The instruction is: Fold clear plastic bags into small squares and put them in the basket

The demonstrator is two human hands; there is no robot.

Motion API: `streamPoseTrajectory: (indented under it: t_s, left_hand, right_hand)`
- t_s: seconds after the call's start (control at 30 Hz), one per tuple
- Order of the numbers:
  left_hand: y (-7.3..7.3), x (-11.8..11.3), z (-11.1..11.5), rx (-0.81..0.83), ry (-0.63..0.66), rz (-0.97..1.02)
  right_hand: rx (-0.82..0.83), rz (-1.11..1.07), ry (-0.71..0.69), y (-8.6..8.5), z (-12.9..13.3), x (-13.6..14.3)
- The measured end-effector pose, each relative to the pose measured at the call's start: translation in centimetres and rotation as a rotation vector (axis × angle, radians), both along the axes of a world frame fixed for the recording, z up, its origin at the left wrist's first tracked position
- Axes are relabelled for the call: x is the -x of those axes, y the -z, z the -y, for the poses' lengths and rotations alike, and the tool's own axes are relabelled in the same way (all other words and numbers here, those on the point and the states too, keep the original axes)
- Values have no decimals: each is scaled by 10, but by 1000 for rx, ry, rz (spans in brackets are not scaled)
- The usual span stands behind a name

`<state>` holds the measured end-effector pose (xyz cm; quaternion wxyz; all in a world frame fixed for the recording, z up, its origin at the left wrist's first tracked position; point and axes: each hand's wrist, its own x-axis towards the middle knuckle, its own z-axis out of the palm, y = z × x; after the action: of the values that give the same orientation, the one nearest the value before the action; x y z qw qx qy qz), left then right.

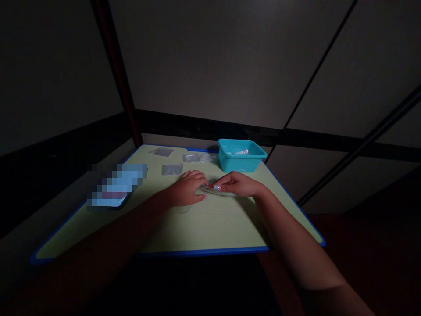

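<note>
My right hand (237, 184) pinches a piece of clear plastic (213, 190), thin and see-through, between thumb and fingers just above the table. My left hand (188, 189) is low over the tabletop, its fingers curled over the left end of the same plastic, thumb apart below. Part of the plastic is hidden by the fingers, and I cannot make out whether it is a bag or a sheet. Below my left palm a rounded transparent edge (184, 209) shows on the table. Behind the left hand lies a small grey flat packet (172, 169).
The pale yellow-green table (204, 228) has a blue rim. A turquoise basket (241, 163) with clear plastic inside stands at the back right. A clear wrapper (198, 158) and another grey packet (163, 152) lie farther back. A blurred-out phone-like device (120, 186) is at left.
</note>
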<state>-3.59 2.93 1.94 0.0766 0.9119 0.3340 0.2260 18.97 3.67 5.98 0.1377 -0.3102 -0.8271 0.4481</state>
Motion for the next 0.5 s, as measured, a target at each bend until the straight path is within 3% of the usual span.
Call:
streamPoseTrajectory:
  t_s: [0.5]
  left_hand:
    - [-8,6,-6,354,6,67]
  right_hand:
    - [219,-238,25,17,-15,-2]
